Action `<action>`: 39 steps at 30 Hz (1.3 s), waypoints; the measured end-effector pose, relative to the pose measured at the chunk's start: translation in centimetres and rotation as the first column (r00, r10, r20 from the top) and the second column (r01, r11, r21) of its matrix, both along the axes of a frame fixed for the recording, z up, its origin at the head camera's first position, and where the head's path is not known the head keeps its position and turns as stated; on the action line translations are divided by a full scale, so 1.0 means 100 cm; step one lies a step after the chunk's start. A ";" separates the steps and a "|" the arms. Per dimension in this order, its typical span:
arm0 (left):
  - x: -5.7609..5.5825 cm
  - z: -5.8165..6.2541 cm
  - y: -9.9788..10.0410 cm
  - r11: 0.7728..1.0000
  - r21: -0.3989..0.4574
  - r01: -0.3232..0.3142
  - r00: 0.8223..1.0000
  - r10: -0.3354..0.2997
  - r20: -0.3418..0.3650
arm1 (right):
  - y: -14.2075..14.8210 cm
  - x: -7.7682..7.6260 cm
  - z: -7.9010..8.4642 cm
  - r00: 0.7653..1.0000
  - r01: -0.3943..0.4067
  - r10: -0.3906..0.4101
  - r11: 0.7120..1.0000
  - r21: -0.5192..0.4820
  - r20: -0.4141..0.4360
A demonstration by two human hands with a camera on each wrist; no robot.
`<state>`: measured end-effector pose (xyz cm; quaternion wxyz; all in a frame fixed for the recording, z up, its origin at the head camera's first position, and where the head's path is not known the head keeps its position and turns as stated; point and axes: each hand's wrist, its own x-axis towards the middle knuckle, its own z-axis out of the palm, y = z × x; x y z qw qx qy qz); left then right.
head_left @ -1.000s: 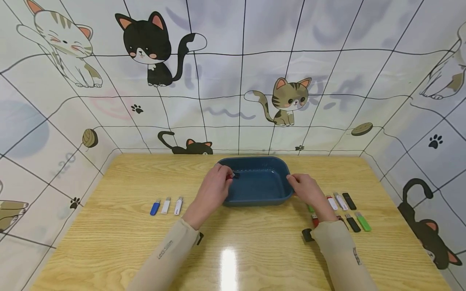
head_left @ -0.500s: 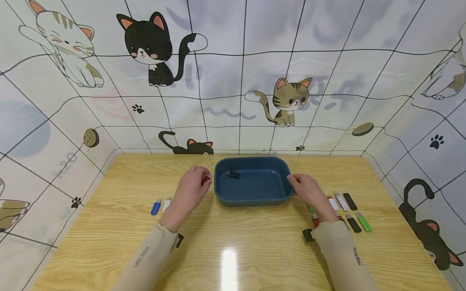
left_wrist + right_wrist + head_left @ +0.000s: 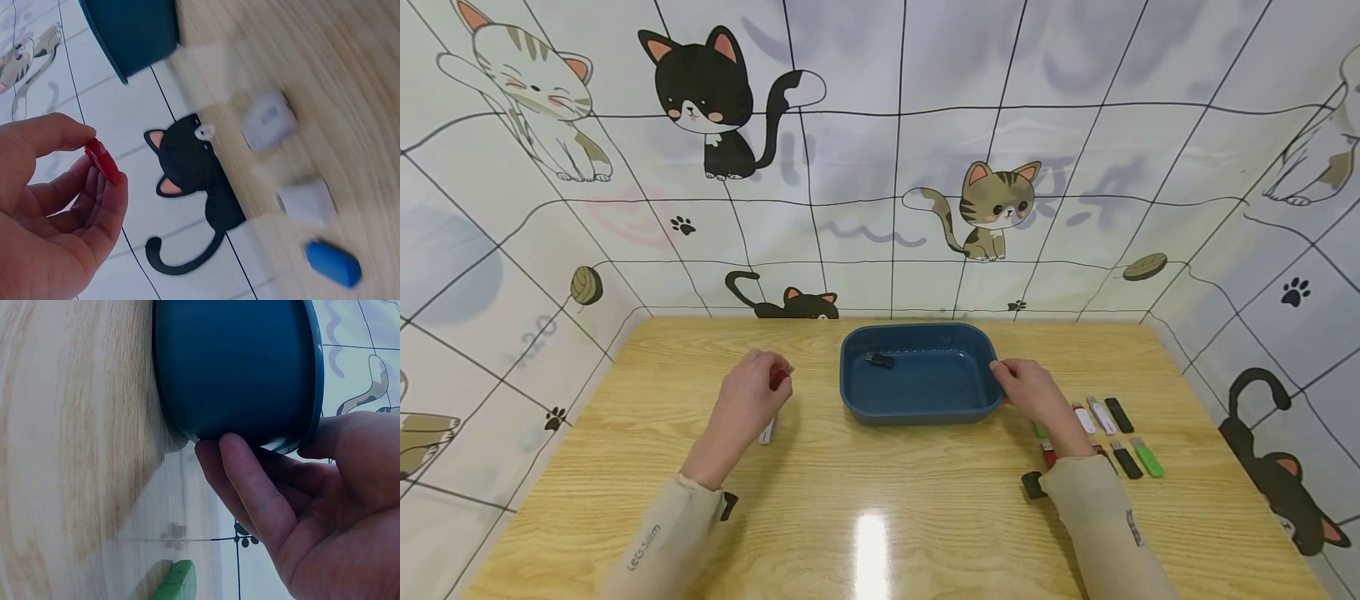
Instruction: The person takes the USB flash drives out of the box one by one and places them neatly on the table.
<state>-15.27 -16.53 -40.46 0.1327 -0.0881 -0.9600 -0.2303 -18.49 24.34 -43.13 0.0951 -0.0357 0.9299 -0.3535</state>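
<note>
A red USB flash drive (image 3: 778, 376) with a metal plug is pinched between the thumb and fingers of my left hand (image 3: 739, 404), held above the table left of the blue tray (image 3: 921, 417). A black USB flash drive (image 3: 879, 360) lies inside the tray near its left end. At the tray's right end my right hand (image 3: 1032, 388) grips the rim, thumb on top and fingers against the outer wall. Below the left hand, the left wrist view shows two white flash drives (image 3: 269, 120) and a blue flash drive (image 3: 333, 263) on the table.
Several more flash drives lie on the right, partly behind the right forearm, including a black one (image 3: 1119, 415), a white one (image 3: 1102, 415) and a green one (image 3: 1147, 457). Cat-patterned cloth (image 3: 865, 233) stands behind and beside the wooden table (image 3: 925, 500).
My left hand has drawn out of the tray and moved left with the red flash drive, leaving the black flash drive visible in the tray. The right hand stays at the rim.
</note>
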 end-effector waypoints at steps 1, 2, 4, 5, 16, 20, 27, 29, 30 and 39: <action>0.001 0.000 -0.004 1.000 -0.003 -0.007 1.000 0.007 0.011 | 0.000 0.000 0.000 1.000 -0.002 0.002 1.000 0.000 -0.001; 0.001 -0.001 -0.008 1.000 -0.005 -0.014 1.000 0.014 0.021 | 0.000 0.000 0.000 1.000 0.001 -0.001 1.000 0.002 -0.001; 0.003 -0.001 -0.015 1.000 -0.010 -0.027 0.999 0.027 0.034 | 0.000 0.000 0.001 1.000 -0.003 0.003 1.000 0.001 -0.003; 0.004 -0.002 -0.019 0.999 -0.015 -0.033 0.999 0.034 0.041 | 0.000 0.000 0.001 1.000 -0.004 0.004 1.000 0.002 -0.005; 0.013 -0.002 -0.060 0.995 -0.024 -0.092 0.993 0.094 0.077 | 0.000 0.000 0.000 1.000 0.000 0.000 1.000 -0.009 -0.002; 0.017 -0.003 -0.070 0.993 -0.017 -0.116 0.987 0.117 0.111 | 0.001 0.000 -0.001 1.000 0.000 0.000 1.000 -0.010 -0.001; 0.022 -0.007 -0.079 0.989 -0.011 -0.147 0.979 0.147 0.141 | 0.000 0.000 0.000 1.000 0.005 -0.005 1.000 -0.008 0.002; 0.023 -0.007 -0.081 0.988 -0.012 -0.156 0.977 0.156 0.144 | 0.000 0.000 0.000 1.000 0.005 -0.005 1.000 -0.007 0.002; 0.024 -0.008 -0.083 0.987 -0.012 -0.160 0.977 0.160 0.143 | 0.000 0.000 0.000 1.000 0.005 -0.005 1.000 -0.008 0.003; 0.026 -0.014 -0.099 0.984 -0.019 -0.178 0.969 0.179 0.172 | 0.001 -0.001 -0.002 1.000 0.003 -0.003 1.000 -0.019 0.005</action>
